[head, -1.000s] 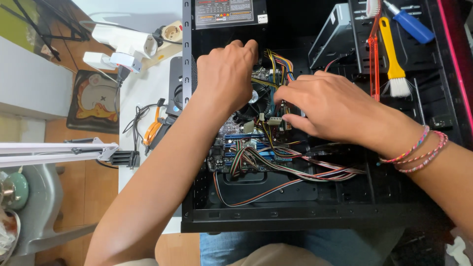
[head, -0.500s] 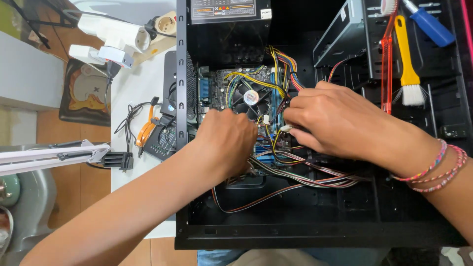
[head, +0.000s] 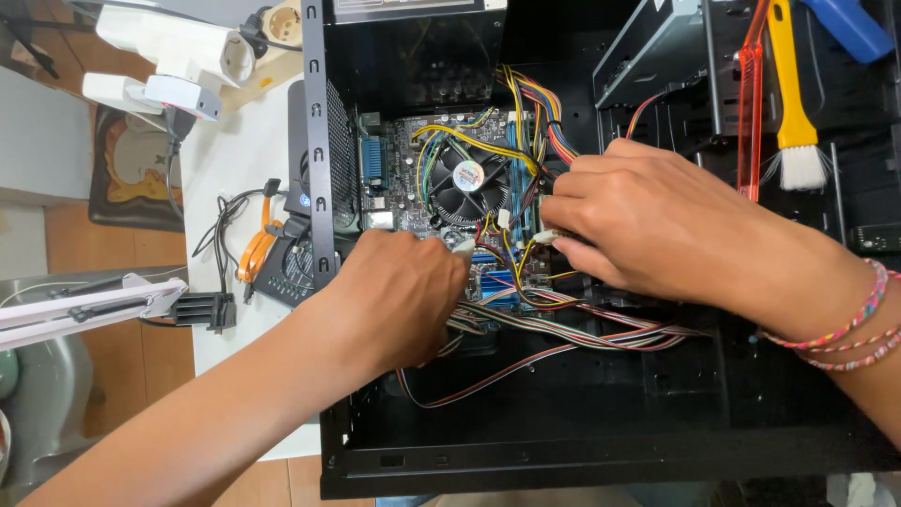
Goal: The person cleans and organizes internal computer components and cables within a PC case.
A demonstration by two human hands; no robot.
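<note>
We have both hands inside the open black computer case (head: 526, 460): the left hand (head: 399, 300) curled over the ribbon cables (head: 582, 329) near the motherboard (head: 488, 225), though we cannot tell what it grips, and the right hand (head: 648, 221) pinching a small white connector (head: 546, 237) beside the cooling fan (head: 467, 183). Tugging the crowded wires could loosen another plug or bend pins. Our knuckles might also snag the yellow fan leads.

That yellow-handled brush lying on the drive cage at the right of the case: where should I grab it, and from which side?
Take the yellow-handled brush by its long yellow handle, above the white bristles. It lies flat on the black case, handle running toward the far edge. Probably come straight down from above and pinch across the handle's narrow sides. The orange tool lies close along its left, so fingers have more room on the right.
</note>
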